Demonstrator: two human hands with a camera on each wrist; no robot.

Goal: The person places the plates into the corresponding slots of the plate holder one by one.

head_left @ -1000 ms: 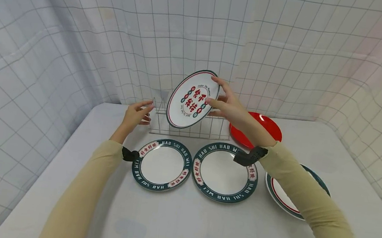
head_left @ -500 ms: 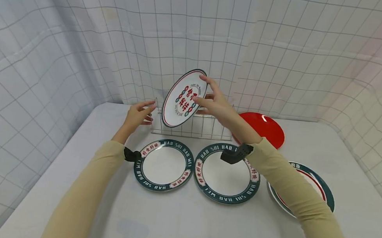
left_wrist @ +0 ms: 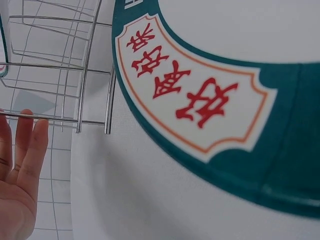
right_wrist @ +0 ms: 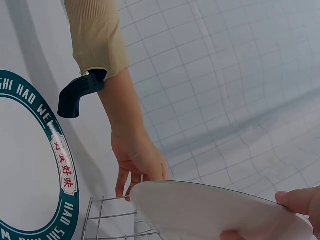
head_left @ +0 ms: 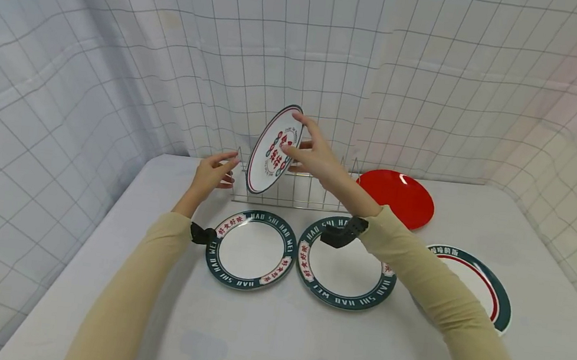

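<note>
My right hand [head_left: 318, 156] pinches the rim of a white plate [head_left: 269, 154] with a dark edge, a red line and red characters in its middle. The plate is tilted nearly on edge, above the left part of a wire dish rack [head_left: 312, 209]. Its pale underside [right_wrist: 200, 207] shows in the right wrist view. My left hand [head_left: 209, 175] is at the rack's left end. In the left wrist view its extended fingers [left_wrist: 35, 155] touch the end wire. The plate's lower edge overlaps the rack; whether it touches the wires cannot be told.
Two green-rimmed white plates [head_left: 251, 250], [head_left: 345, 269] lie flat in front of the rack. A red plate [head_left: 399, 195] lies right of it. Another green-rimmed plate [head_left: 475, 278] lies farther right, partly behind my right sleeve. Checked white cloth hangs behind and on both sides.
My right hand has moved left with the plate, which has turned more edge-on above the rack's left part. The left hand stays at the rack's end; the view has shifted slightly.
</note>
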